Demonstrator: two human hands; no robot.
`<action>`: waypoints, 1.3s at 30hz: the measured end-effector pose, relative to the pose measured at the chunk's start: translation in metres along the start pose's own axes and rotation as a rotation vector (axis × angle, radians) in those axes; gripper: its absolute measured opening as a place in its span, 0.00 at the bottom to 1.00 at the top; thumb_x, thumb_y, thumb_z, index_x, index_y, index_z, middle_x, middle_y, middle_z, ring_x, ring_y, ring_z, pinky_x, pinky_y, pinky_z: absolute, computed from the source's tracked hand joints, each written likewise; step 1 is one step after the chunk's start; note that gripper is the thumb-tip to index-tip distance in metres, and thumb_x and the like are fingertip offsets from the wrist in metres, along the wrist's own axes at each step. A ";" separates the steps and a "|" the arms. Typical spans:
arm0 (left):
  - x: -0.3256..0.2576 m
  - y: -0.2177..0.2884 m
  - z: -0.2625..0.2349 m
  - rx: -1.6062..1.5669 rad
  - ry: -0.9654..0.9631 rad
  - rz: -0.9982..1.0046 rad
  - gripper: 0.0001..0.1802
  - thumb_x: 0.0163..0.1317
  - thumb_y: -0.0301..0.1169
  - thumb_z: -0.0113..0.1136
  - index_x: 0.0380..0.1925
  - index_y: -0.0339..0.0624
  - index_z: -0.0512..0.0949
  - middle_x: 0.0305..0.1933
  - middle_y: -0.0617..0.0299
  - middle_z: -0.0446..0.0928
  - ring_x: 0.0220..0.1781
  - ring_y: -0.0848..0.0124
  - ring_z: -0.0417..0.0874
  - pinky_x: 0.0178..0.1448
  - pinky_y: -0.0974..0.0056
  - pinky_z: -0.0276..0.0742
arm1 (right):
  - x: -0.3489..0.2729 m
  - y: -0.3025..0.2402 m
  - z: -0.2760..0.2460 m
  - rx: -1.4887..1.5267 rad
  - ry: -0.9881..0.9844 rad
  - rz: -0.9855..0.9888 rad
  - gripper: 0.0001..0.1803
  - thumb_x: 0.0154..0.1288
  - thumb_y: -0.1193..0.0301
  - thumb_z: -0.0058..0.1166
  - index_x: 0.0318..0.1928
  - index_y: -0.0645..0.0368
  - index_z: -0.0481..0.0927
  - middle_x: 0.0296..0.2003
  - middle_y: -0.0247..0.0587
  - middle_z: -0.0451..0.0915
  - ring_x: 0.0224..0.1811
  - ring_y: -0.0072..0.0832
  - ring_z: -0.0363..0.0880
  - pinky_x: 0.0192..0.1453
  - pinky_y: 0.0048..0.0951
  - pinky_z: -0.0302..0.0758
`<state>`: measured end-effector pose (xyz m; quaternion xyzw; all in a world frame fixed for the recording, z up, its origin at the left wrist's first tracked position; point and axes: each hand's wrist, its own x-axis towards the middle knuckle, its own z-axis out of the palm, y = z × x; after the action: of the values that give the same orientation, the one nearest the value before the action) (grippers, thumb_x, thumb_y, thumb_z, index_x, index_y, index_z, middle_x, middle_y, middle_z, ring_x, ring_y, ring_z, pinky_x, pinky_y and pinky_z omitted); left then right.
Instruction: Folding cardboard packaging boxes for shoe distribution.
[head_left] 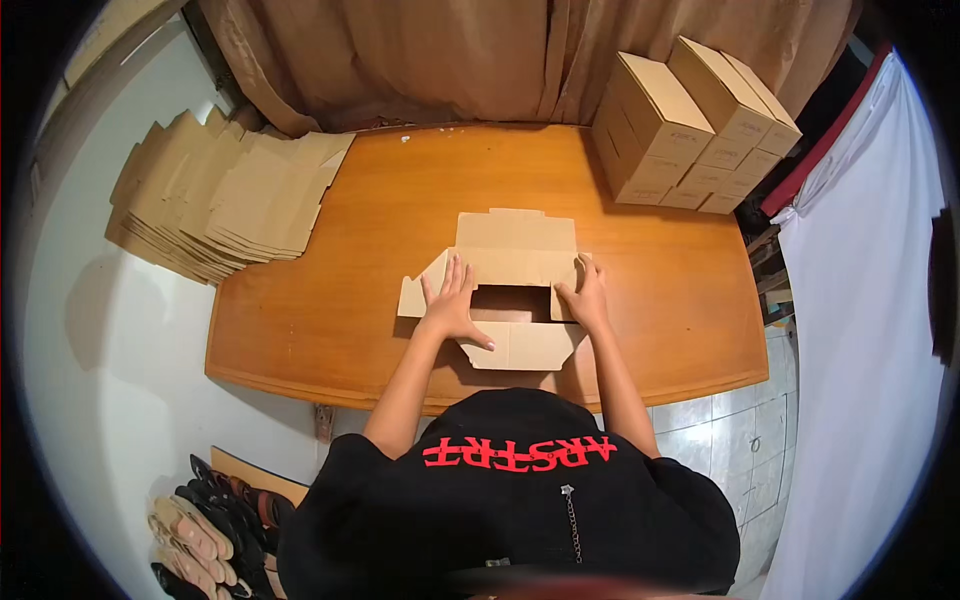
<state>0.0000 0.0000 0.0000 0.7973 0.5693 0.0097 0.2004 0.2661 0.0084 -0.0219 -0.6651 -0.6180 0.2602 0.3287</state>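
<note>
A brown cardboard box (516, 265), partly folded, lies in front of me on the wooden table with its flaps spread outward. Through its rectangular opening I see a dark brown inside. My left hand (450, 306) rests on the left side flap, fingers spread and thumb stretched toward the near flap (525, 346). On the opposite side, my right hand (588, 296) grips the right side flap (562, 300), with its thumb on the inner edge and its fingers bent over the outer edge. A wide far flap (515, 232) stretches away from me.
Flat cardboard sheets (230, 195) are piled at the table's far left. Several closed boxes (690, 130) stand stacked at the far right, by a brown curtain (420, 60). The wooden table (330, 320) has a curved near edge. Footwear (205, 530) sits on the floor at lower left.
</note>
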 end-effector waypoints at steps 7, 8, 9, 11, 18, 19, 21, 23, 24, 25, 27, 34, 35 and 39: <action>-0.003 -0.003 0.002 -0.065 0.014 0.031 0.82 0.07 0.67 0.69 0.67 0.39 0.45 0.72 0.43 0.31 0.74 0.57 0.27 0.66 0.35 0.19 | -0.006 -0.029 0.006 -0.425 0.099 0.171 0.45 0.45 0.67 0.65 0.63 0.54 0.54 0.52 0.55 0.64 0.48 0.51 0.72 0.49 0.45 0.72; -0.005 -0.008 0.003 -0.140 0.011 0.046 0.81 0.08 0.66 0.69 0.67 0.39 0.46 0.72 0.43 0.32 0.74 0.56 0.27 0.66 0.35 0.20 | -0.007 -0.031 0.007 -0.487 0.083 0.196 0.44 0.45 0.67 0.65 0.62 0.54 0.55 0.50 0.56 0.65 0.46 0.51 0.73 0.49 0.43 0.72; -0.006 -0.009 0.001 -0.139 0.011 0.048 0.81 0.08 0.66 0.69 0.67 0.39 0.46 0.72 0.43 0.32 0.74 0.56 0.27 0.66 0.35 0.20 | -0.006 -0.031 0.008 -0.487 0.085 0.197 0.44 0.45 0.67 0.65 0.62 0.54 0.55 0.50 0.56 0.65 0.46 0.51 0.73 0.49 0.43 0.72; -0.009 -0.013 -0.004 -0.208 0.108 0.008 0.73 0.20 0.64 0.70 0.66 0.39 0.48 0.72 0.44 0.35 0.74 0.54 0.30 0.68 0.38 0.24 | -0.004 -0.029 0.009 -0.547 0.095 0.239 0.48 0.45 0.65 0.66 0.64 0.53 0.50 0.50 0.53 0.65 0.45 0.49 0.74 0.43 0.46 0.74; -0.031 -0.044 -0.022 -0.247 0.358 -0.515 0.48 0.45 0.51 0.65 0.61 0.33 0.59 0.67 0.41 0.52 0.70 0.51 0.50 0.69 0.45 0.45 | 0.001 -0.037 0.006 -0.505 0.081 0.286 0.50 0.43 0.65 0.67 0.64 0.55 0.49 0.48 0.53 0.64 0.43 0.50 0.75 0.44 0.46 0.73; -0.034 -0.053 -0.024 -0.422 0.366 -0.474 0.46 0.46 0.50 0.65 0.59 0.31 0.61 0.61 0.41 0.61 0.65 0.52 0.60 0.66 0.50 0.54 | 0.002 -0.038 0.004 -0.491 0.067 0.273 0.52 0.41 0.64 0.68 0.64 0.55 0.49 0.49 0.53 0.64 0.44 0.51 0.74 0.44 0.47 0.73; -0.035 -0.055 -0.025 -0.598 0.374 -0.433 0.43 0.47 0.48 0.65 0.57 0.29 0.64 0.56 0.41 0.70 0.60 0.53 0.69 0.63 0.54 0.62 | 0.003 -0.045 0.000 -0.478 0.050 0.258 0.53 0.39 0.63 0.69 0.64 0.54 0.49 0.49 0.54 0.64 0.44 0.51 0.74 0.45 0.48 0.73; -0.035 -0.047 -0.026 -0.588 0.576 -0.318 0.36 0.50 0.46 0.63 0.53 0.29 0.68 0.46 0.43 0.77 0.51 0.54 0.77 0.57 0.61 0.69 | 0.003 -0.052 -0.004 -0.447 -0.017 0.238 0.56 0.36 0.60 0.71 0.64 0.53 0.49 0.55 0.57 0.60 0.48 0.53 0.71 0.47 0.49 0.72; -0.035 -0.037 -0.032 -0.588 0.573 -0.314 0.36 0.50 0.46 0.63 0.53 0.29 0.68 0.46 0.43 0.77 0.51 0.54 0.77 0.57 0.61 0.69 | 0.003 -0.051 -0.005 -0.447 -0.014 0.242 0.56 0.36 0.60 0.71 0.64 0.53 0.49 0.55 0.57 0.60 0.48 0.53 0.71 0.47 0.49 0.72; -0.037 -0.024 -0.041 -0.700 0.539 -0.152 0.33 0.52 0.45 0.62 0.51 0.31 0.70 0.48 0.43 0.76 0.52 0.54 0.76 0.57 0.60 0.69 | 0.004 -0.048 -0.004 -0.487 -0.009 0.197 0.57 0.34 0.59 0.71 0.65 0.52 0.50 0.58 0.58 0.56 0.51 0.53 0.69 0.47 0.49 0.72; -0.034 -0.009 -0.041 -0.809 0.504 0.010 0.30 0.53 0.44 0.61 0.50 0.32 0.72 0.50 0.44 0.74 0.53 0.53 0.75 0.58 0.59 0.68 | 0.005 -0.042 -0.001 -0.526 -0.006 0.149 0.58 0.33 0.58 0.72 0.65 0.51 0.50 0.61 0.59 0.52 0.53 0.53 0.67 0.48 0.49 0.72; -0.019 0.000 -0.013 -0.417 0.169 0.160 0.35 0.54 0.58 0.53 0.51 0.39 0.74 0.56 0.51 0.72 0.63 0.59 0.66 0.65 0.57 0.55 | 0.008 -0.036 0.002 -0.515 -0.002 0.096 0.56 0.36 0.54 0.70 0.65 0.51 0.52 0.64 0.57 0.48 0.54 0.53 0.66 0.47 0.49 0.73; -0.018 0.002 -0.013 -0.327 0.111 0.146 0.37 0.53 0.61 0.51 0.51 0.41 0.74 0.57 0.54 0.72 0.65 0.61 0.63 0.66 0.55 0.50 | 0.008 -0.036 0.001 -0.520 -0.011 0.099 0.55 0.37 0.53 0.69 0.65 0.52 0.53 0.64 0.58 0.48 0.54 0.53 0.66 0.46 0.49 0.73; -0.016 0.006 -0.013 -0.259 0.000 0.075 0.37 0.55 0.62 0.47 0.54 0.45 0.72 0.60 0.61 0.69 0.68 0.62 0.56 0.66 0.52 0.42 | 0.006 -0.037 0.000 -0.517 -0.003 0.074 0.54 0.38 0.52 0.68 0.65 0.53 0.52 0.64 0.58 0.47 0.53 0.54 0.66 0.46 0.49 0.74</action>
<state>-0.0032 -0.0124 0.0173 0.7856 0.5329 0.0907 0.3011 0.2425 0.0148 0.0059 -0.7486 -0.6399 0.1064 0.1370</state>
